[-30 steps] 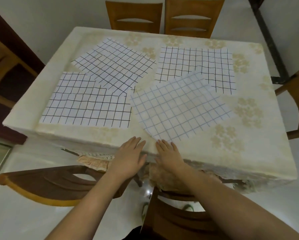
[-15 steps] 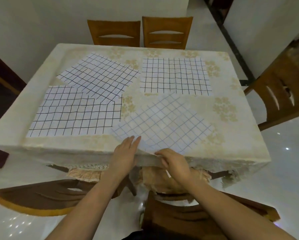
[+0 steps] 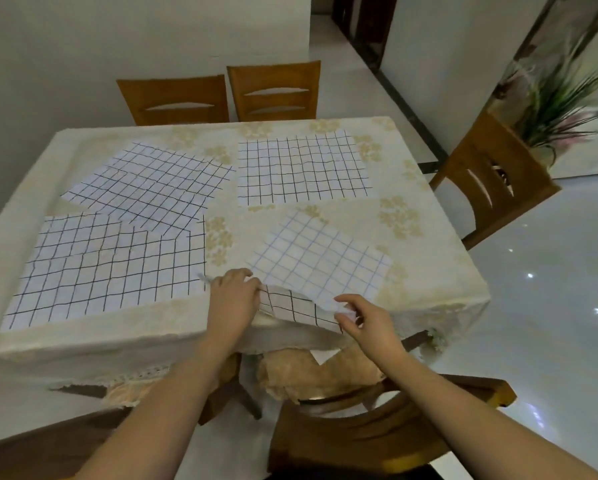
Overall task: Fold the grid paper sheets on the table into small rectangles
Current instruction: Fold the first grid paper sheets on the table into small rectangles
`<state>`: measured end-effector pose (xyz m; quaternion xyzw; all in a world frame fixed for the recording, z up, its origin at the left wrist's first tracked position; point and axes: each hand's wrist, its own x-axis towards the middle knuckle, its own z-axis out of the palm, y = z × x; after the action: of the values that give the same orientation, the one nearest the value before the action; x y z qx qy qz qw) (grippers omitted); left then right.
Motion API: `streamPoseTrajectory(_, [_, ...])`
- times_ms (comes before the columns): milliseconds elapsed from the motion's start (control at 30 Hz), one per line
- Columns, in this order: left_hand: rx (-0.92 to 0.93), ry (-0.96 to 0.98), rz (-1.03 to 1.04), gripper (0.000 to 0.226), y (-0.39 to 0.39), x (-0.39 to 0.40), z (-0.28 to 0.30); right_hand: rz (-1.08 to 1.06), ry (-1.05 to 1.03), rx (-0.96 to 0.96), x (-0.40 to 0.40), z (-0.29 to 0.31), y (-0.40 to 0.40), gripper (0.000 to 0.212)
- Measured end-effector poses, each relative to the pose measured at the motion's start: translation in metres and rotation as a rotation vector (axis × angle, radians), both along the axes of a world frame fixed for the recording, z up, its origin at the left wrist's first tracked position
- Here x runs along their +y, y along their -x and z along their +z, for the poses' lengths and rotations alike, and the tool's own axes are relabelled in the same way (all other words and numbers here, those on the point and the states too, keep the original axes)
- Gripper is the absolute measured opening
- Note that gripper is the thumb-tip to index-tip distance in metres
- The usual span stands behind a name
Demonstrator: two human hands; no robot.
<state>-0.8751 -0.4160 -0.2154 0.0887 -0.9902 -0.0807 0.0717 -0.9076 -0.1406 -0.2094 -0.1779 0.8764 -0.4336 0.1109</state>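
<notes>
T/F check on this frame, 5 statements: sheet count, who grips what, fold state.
1. Four grid sheets lie on the table. True.
2. Both hands hold the near right sheet. True: left hand and right hand pinch its near edge.
3. That sheet lies fully flat. False: its near edge is lifted and curled, showing dark grid lines underneath.
4. The far right sheet is folded into a small rectangle. False: it lies open.
5. The near left sheet is being held. False: no hand grips it.

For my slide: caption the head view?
Both hands, left hand and right hand, lift the nearest grid sheet's corner.
</notes>
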Motion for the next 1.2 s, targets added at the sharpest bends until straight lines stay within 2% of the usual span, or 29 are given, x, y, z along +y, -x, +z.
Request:
streamPoseTrajectory(233, [0.080,0.058,-0.103,0.014,0.059,0.035,0.024,-0.086,0.033,-0.047,0.031,-0.003,0.035,0.030])
streamPoseTrajectory(467, [0.070,0.110,-0.224,0.015,0.135,0.068,0.023,-0.199,-0.046,-0.051,0.061,-0.011,0.082,0.008])
streamPoseTrajectory(700, [-0.051,0.149,-0.286,0.013,0.210,0.093,-0.006,-0.268,-0.080,-0.154,0.075,-0.034,0.139,0.007])
streamPoseTrajectory(833, [-0.129,0.201,-0.266,0.019,0.247,0.100,-0.027,-0.270,-0.118,-0.190,0.077,-0.049,0.171,0.012])
streamPoseTrajectory(1067, [-0.265,0.270,-0.256,0.014,0.285,0.103,-0.061,-0.276,-0.139,-0.274,0.081,-0.076,0.211,0.003])
streamPoseTrajectory(1200, [-0.352,0.325,-0.227,0.024,0.299,0.103,-0.071,-0.276,-0.154,-0.265,0.080,-0.090,0.226,0.017])
